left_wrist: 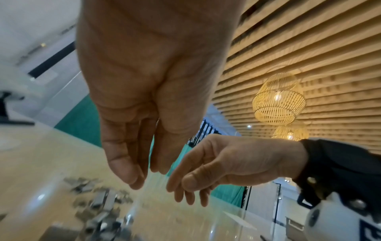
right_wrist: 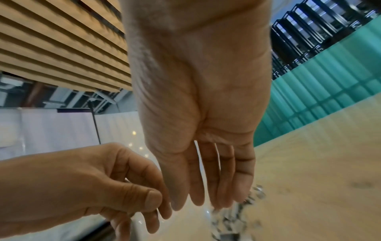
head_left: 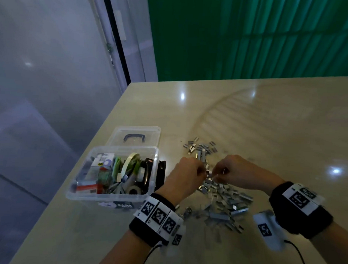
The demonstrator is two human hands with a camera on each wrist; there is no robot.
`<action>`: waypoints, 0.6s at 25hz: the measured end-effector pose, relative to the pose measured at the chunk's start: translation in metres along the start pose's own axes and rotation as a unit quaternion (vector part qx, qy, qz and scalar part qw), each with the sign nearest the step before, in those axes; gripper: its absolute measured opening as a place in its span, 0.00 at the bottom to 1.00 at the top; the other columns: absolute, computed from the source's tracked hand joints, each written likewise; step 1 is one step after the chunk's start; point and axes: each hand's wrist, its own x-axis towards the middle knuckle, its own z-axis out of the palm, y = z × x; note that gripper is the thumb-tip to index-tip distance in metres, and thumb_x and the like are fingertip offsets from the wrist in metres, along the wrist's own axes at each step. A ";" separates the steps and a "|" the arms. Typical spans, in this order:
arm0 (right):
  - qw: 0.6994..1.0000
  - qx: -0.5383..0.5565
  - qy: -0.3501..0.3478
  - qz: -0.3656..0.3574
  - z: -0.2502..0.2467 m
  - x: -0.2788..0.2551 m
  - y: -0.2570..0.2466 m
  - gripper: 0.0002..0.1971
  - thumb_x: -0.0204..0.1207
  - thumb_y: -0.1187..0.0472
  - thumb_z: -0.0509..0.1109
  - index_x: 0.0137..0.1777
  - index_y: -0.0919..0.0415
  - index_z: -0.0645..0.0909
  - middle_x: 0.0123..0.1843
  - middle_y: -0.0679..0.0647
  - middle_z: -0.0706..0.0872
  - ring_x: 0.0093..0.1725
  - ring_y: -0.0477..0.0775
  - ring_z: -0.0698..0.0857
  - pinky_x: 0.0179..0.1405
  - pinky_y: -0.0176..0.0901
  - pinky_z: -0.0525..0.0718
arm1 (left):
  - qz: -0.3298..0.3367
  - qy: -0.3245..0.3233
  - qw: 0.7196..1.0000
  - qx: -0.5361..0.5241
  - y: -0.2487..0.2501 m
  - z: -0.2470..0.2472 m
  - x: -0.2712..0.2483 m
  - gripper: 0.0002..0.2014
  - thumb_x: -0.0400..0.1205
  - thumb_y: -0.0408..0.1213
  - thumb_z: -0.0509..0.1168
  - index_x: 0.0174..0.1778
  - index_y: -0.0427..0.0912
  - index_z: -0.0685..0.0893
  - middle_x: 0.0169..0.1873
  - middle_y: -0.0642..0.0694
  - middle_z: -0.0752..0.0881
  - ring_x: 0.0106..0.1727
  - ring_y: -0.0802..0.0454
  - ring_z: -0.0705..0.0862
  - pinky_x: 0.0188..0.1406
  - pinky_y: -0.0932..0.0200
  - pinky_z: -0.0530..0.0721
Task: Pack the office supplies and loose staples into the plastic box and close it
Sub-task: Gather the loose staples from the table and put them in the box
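Observation:
The clear plastic box stands open at the table's left edge, full of tape rolls, a stapler and small packs. Its lid with a dark handle lies flat behind it. Loose silver staples are scattered to the right of the box. Both hands hover over the pile, fingertips down and almost touching. My left hand has its thumb pressed against the index finger; whether a staple sits between them is hidden. My right hand keeps its fingers straight, pointing at the staples.
The beige table stretches away to the right and back. Its left edge runs just beside the box, with grey floor below. A green panel wall stands behind the table. A smaller patch of staples lies beyond the hands.

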 end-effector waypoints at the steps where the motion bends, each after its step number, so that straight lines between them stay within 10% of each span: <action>1: 1.000 -0.016 -0.009 0.025 0.002 -0.002 0.013 0.09 0.78 0.53 0.76 0.55 0.54 0.90 0.49 0.49 0.90 0.46 0.50 0.87 0.44 0.45 0.84 | -0.015 -0.010 1.000 0.000 -0.003 0.013 0.006 0.07 0.81 0.37 0.68 0.50 0.45 0.91 0.45 0.43 0.90 0.51 0.45 0.86 0.54 0.44 0.87; 7: 0.992 -0.013 -0.047 0.119 0.026 -0.003 0.067 0.39 0.78 0.39 0.73 0.85 0.50 0.63 0.81 0.55 0.69 0.78 0.59 0.70 0.71 0.48 0.72 | -0.112 -0.021 0.990 0.078 -0.023 0.060 0.028 0.27 0.80 0.49 0.71 0.75 0.50 0.75 0.70 0.45 0.75 0.73 0.39 0.71 0.70 0.39 0.77; 10: 0.989 -0.045 -0.034 0.136 0.045 0.008 0.070 0.46 0.73 0.33 0.73 0.84 0.56 0.63 0.76 0.60 0.70 0.75 0.65 0.69 0.68 0.54 0.74 | -0.175 -0.044 0.980 0.082 -0.023 0.073 0.027 0.33 0.79 0.59 0.67 0.78 0.50 0.68 0.72 0.43 0.71 0.75 0.38 0.65 0.70 0.38 0.73; 15: 0.992 -0.055 -0.009 0.109 0.059 0.018 0.062 0.29 0.70 0.39 0.78 0.64 0.56 0.77 0.58 0.53 0.70 0.64 0.59 0.71 0.55 0.49 0.77 | -0.146 -0.048 0.983 0.096 -0.018 0.082 0.025 0.36 0.78 0.51 0.71 0.81 0.52 0.66 0.74 0.44 0.70 0.74 0.40 0.66 0.70 0.42 0.74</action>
